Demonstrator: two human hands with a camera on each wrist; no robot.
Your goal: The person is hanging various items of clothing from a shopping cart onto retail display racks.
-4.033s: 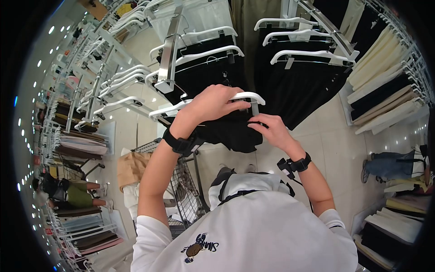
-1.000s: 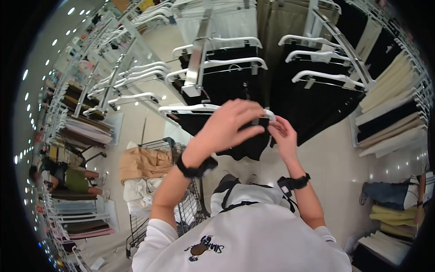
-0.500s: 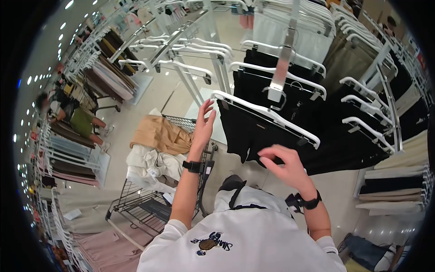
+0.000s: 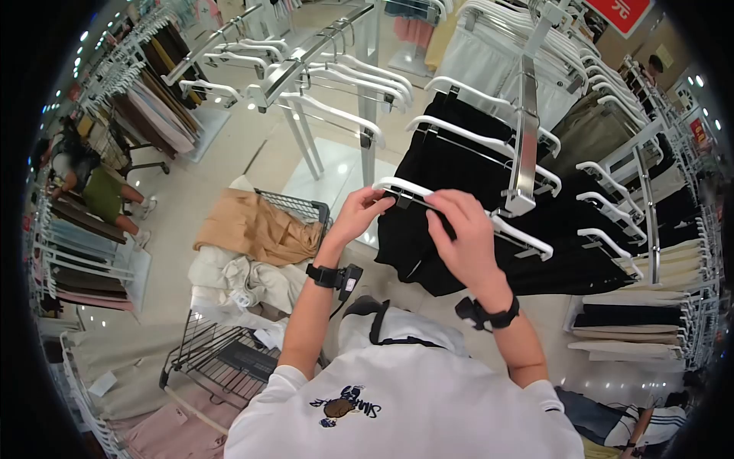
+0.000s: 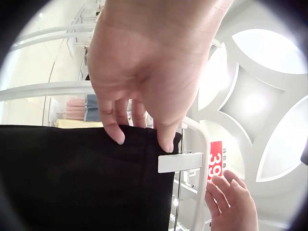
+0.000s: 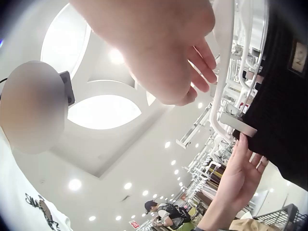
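Note:
Black trousers or shorts point(image 4: 417, 245) hang by clips from a white hanger point(image 4: 405, 186) at the front end of a metal rail. My left hand point(image 4: 357, 218) pinches the waistband corner beside the left clip; in the left wrist view, the thumb and fingers of that hand point(image 5: 144, 86) lie on the black cloth point(image 5: 86, 173), next to the pale clip point(image 5: 180, 162). Above the hanger's middle, my right hand point(image 4: 468, 237) has loosely bent fingers; whether they touch the hanger is unclear. The right wrist view shows a metal label point(image 6: 298, 57) on the waistband.
A cart point(image 4: 294, 205) holding tan cloth point(image 4: 256, 226) and white cloth point(image 4: 245, 279) stands at the left. More black garments on hangers point(image 4: 466, 138) hang behind. Racks with empty white hangers point(image 4: 336, 113) stand back left. One person point(image 4: 99, 180) is at far left, another at lower right.
Both hands were at the hanger's right side, then came apart from it. Now my left hand pinches the waistband's left corner and my right hand has risen to the hanger. The view has turned left.

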